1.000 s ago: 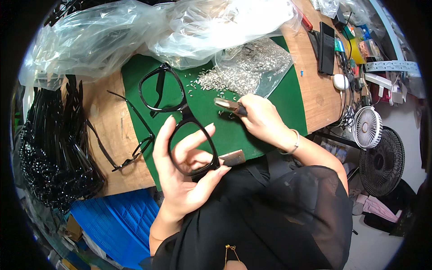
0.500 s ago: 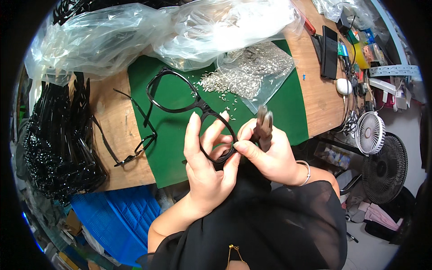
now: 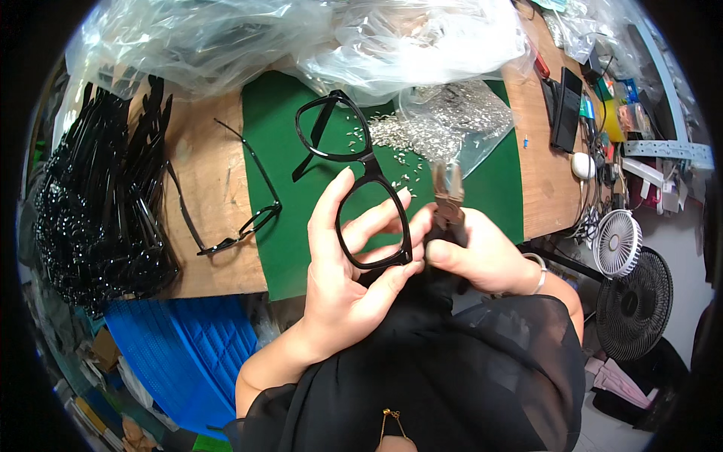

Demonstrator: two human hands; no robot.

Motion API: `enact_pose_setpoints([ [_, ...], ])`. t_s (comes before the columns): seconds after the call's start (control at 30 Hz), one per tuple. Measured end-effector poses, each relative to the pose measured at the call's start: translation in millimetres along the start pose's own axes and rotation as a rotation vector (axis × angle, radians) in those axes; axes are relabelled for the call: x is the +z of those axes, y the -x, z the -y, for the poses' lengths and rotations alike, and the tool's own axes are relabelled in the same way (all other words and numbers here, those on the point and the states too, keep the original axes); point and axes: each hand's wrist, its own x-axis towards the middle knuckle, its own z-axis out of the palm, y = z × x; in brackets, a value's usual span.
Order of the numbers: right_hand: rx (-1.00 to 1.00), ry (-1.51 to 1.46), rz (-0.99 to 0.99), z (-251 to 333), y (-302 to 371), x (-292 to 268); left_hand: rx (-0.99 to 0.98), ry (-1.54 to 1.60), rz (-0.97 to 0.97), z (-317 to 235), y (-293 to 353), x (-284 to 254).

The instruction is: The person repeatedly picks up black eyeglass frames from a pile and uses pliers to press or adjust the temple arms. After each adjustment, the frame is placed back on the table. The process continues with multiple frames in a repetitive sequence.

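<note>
Black eyeglass frames (image 3: 367,167) without visible lenses stand tilted in my left hand (image 3: 343,279), whose fingers and thumb grip the nearer rim. One temple arm of the frames extends toward the green mat. In my right hand (image 3: 482,252) is a pair of pliers (image 3: 449,202), jaws pointing away from me and slightly apart. The right fingertips are close to the lower corner of the rim; whether they touch it I cannot tell. Small silvery metal pieces (image 3: 399,135) lie scattered on the green mat (image 3: 282,248), spilling from a clear plastic bag (image 3: 482,124).
Another black pair of glasses (image 3: 260,218) lies left of the mat on the wooden table (image 3: 203,151). A heap of black temple arms (image 3: 105,203) fills the far left. Large clear plastic sheeting (image 3: 301,45) covers the back. A phone (image 3: 566,109), cables and a white fan (image 3: 617,242) are at right.
The frames have turned more upright in my left hand. My right hand has drawn slightly right from the rim, and the pliers' jaws now show apart. The whole view has shifted a little.
</note>
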Motion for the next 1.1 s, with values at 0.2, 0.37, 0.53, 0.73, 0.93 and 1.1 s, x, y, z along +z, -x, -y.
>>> enact_pose_setpoints([
  [0.2,0.113,0.825,0.196,8.0,17.8,-12.5,-0.060,-0.054,0.074,-4.6,4.9,-14.7],
  [0.37,0.059,0.935,0.258,9.7,13.1,-13.0,-0.061,-0.083,0.088,-0.6,5.2,-8.7],
  [0.53,0.087,1.083,0.213,12.6,10.4,-13.5,-0.103,-0.101,0.142,3.1,0.7,-11.5],
  [0.73,0.022,1.191,0.129,5.5,5.3,-14.3,-0.127,-0.161,0.135,3.0,-2.7,-9.6],
  [0.93,-0.074,1.290,-0.026,-0.4,3.5,-38.3,-0.143,-0.062,0.065,-1.5,-8.2,-14.1],
  [1.1,-0.249,1.598,-0.194,-51.7,-9.3,-45.6,0.112,0.187,0.053,7.6,0.4,-13.9],
])
